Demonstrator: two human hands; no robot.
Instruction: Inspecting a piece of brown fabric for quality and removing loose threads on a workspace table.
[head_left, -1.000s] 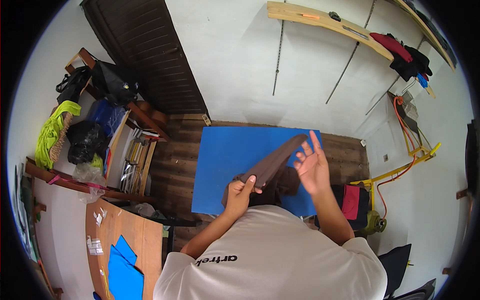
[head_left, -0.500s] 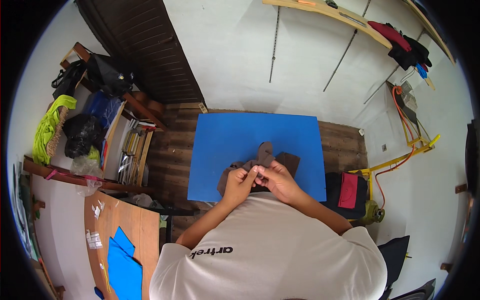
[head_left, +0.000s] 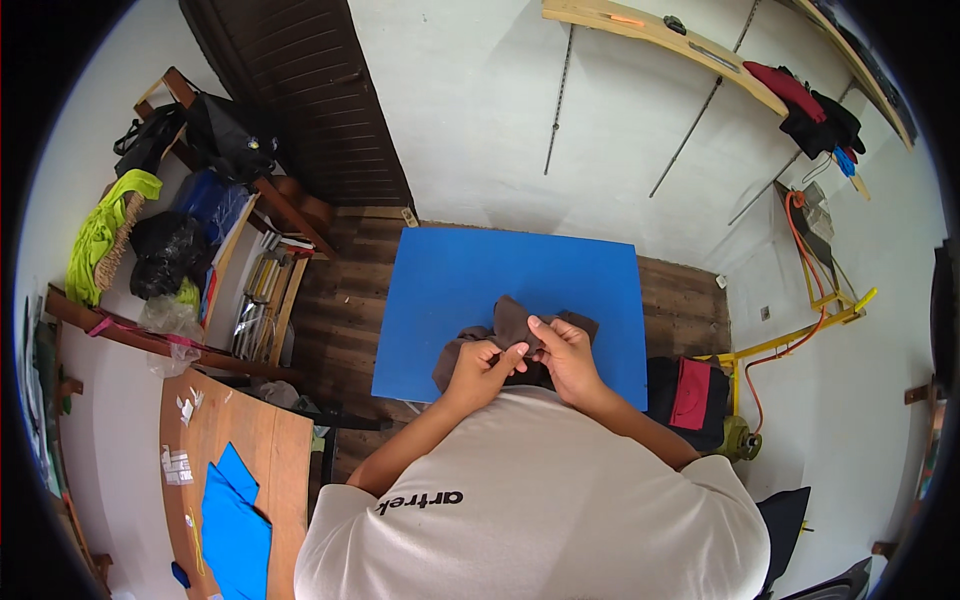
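Note:
A dark brown cloth [head_left: 511, 322] lies bunched at the near part of the blue table [head_left: 500, 265], with one fold raised between my hands. My left hand [head_left: 482, 368] is closed, pinching the cloth's edge between thumb and fingers. Close beside it, my right hand [head_left: 562, 357] pinches the same cloth slightly higher, its thumb and forefinger pressed together. More of the cloth spreads to the left of my left hand and behind my right hand. Whether a smaller piece sits between the fingertips I cannot make out.
At the lower left, a wooden table [head_left: 285, 450] carries a folded blue cloth [head_left: 235, 530]. Shelves with bags and a yellow-green cloth [head_left: 105, 235] stand on the left. To the right are a red and black bag [head_left: 690, 395] and a yellow metal frame [head_left: 780, 340].
My right hand has risen slightly and turned, with its fingertips now a little apart from the left ones. The raised fold of cloth has shifted left and stands broader.

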